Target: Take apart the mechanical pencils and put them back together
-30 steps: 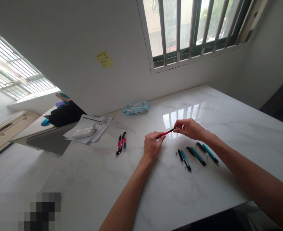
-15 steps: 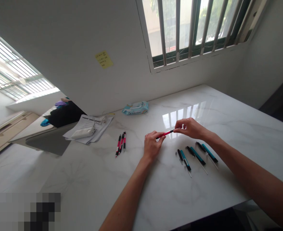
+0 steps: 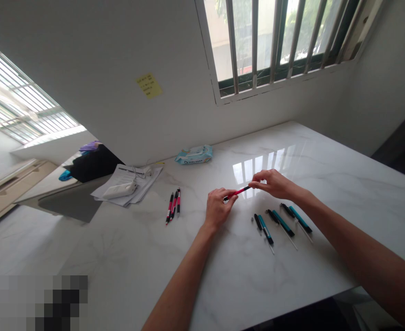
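Note:
A red and black pen (image 3: pixel 241 191) stretches between my two hands, just above the white table. Thumb and fingers of my left hand (image 3: pixel 219 207) are closed around its left part. My right hand (image 3: pixel 269 183) pinches the black end at the right; its fingertips partly cover that end. Below my right hand lie teal and black pen barrels (image 3: pixel 282 223), with black pen parts (image 3: pixel 257 222) and thin white refills (image 3: pixel 303 231) beside them. Left of my left hand, three red and black pens (image 3: pixel 173 205) rest side by side.
The white marbled table (image 3: pixel 126 276) runs to the wall. Against it lies a light blue wipes pack (image 3: pixel 194 155). Papers (image 3: pixel 143 184) with a white power strip (image 3: pixel 120 190) are at the left, near a grey panel (image 3: pixel 71 202). A barred window (image 3: pixel 274 46) is above.
Both hands keep nearly the same place and grip on the pen. Only a very slight shift of the fingers shows.

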A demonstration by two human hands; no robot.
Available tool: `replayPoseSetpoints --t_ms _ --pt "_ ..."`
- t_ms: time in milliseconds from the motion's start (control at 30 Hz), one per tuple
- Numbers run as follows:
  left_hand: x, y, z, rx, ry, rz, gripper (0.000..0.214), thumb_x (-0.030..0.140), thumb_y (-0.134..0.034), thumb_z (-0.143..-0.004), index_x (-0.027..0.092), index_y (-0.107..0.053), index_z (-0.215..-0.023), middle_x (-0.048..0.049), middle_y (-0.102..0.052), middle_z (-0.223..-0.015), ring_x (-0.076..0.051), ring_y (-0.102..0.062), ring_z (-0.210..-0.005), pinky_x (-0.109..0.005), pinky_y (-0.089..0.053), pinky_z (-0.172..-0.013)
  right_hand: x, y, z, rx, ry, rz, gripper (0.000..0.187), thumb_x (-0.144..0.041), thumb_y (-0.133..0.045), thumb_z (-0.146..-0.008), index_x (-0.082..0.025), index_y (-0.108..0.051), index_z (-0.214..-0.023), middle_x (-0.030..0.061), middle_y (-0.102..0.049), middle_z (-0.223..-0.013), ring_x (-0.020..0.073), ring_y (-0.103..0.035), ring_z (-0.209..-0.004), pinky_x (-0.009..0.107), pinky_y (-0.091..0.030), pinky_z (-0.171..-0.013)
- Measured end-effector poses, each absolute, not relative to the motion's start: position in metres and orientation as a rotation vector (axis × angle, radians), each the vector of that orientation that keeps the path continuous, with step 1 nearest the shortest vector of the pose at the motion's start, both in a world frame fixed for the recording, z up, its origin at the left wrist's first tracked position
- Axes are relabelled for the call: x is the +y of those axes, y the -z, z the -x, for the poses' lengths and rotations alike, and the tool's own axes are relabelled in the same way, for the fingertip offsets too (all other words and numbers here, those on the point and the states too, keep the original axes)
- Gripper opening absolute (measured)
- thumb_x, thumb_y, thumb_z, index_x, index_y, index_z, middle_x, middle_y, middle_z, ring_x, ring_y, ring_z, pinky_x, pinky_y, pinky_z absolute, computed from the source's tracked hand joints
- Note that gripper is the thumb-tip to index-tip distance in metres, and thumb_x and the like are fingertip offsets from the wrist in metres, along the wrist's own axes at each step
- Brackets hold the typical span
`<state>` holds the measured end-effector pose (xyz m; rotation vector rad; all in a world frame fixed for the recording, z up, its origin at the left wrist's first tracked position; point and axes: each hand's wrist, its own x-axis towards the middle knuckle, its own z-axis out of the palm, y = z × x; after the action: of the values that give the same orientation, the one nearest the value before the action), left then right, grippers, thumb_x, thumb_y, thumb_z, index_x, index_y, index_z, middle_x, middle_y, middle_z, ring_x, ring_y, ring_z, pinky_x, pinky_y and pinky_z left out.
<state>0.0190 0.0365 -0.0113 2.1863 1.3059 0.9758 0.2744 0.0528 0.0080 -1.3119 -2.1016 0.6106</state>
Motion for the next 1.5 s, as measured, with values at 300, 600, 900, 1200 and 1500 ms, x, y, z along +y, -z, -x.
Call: replayPoseSetpoints --t_ms 300,600,900,1200,1500 --pt "0.039 0.017 -0.023 1.155 -1.245 -1.547 0.039 0.043 -0.054 -0.100 0.022 -0.062 -0.132 -0.0103 -0.071 -0.120 -0.019 -0.071 -0.105 -0.031 -0.058 -0.090 0.042 -0.005 -0.250 -2.085 -0.725 1.160 0.035 -0.054 -0.062 -0.096 -0.024 -0.078 -0.088 0.0041 -0.075 -0.084 0.0193 -0.064 -0.076 0.031 -0.045 -0.070" --pt "0.034 0.010 -0.021 1.251 -1.130 -1.979 0.020 0.038 -0.064 -0.096 0.024 -0.078 -0.097 -0.0056 -0.072 -0.098 -0.017 -0.065 -0.086 -0.030 -0.055 -0.081 0.042 -0.007 -0.248 -1.748 -0.765 1.172 0.039 -0.059 -0.066 -0.091 -0.021 -0.076 -0.089 0.0044 -0.076 -0.082 0.0192 -0.065 -0.072 0.032 -0.052 -0.069" --pt "0.027 0.008 -0.028 1.187 -1.044 -2.107 0.037 0.031 -0.068 -0.094 0.028 -0.067 -0.131 -0.0014 -0.073 -0.095 -0.012 -0.064 -0.067 -0.026 -0.055 -0.069 0.040 -0.003 -0.239 -1.807 -0.858 1.077 0.036 -0.056 -0.065 -0.092 -0.022 -0.075 -0.099 0.0047 -0.077 -0.086 0.0202 -0.070 -0.078 0.033 -0.057 -0.074" --pt "0.075 0.003 0.073 2.082 -0.956 -2.201 0.027 0.014 -0.058 -0.091 0.025 -0.074 -0.110 -0.0074 -0.072 -0.107 -0.021 -0.069 -0.085 -0.032 -0.051 -0.082 0.048 -0.004 -0.266 -1.934 -0.576 1.212 0.028 -0.045 -0.061 -0.096 -0.023 -0.077 -0.100 0.0053 -0.078 -0.091 0.0203 -0.068 -0.075 0.036 -0.056 -0.072" --pt "0.078 0.011 0.101 2.338 -0.706 -2.113 0.035 0.008 -0.052 -0.090 0.025 -0.075 -0.111 -0.0075 -0.074 -0.110 -0.025 -0.067 -0.098 -0.034 -0.049 -0.086 0.069 -0.004 -0.323 -1.802 -0.365 1.459 0.028 -0.042 -0.062 -0.093 -0.021 -0.079 -0.102 0.0072 -0.079 -0.094 0.0225 -0.071 -0.077 0.039 -0.057 -0.076"
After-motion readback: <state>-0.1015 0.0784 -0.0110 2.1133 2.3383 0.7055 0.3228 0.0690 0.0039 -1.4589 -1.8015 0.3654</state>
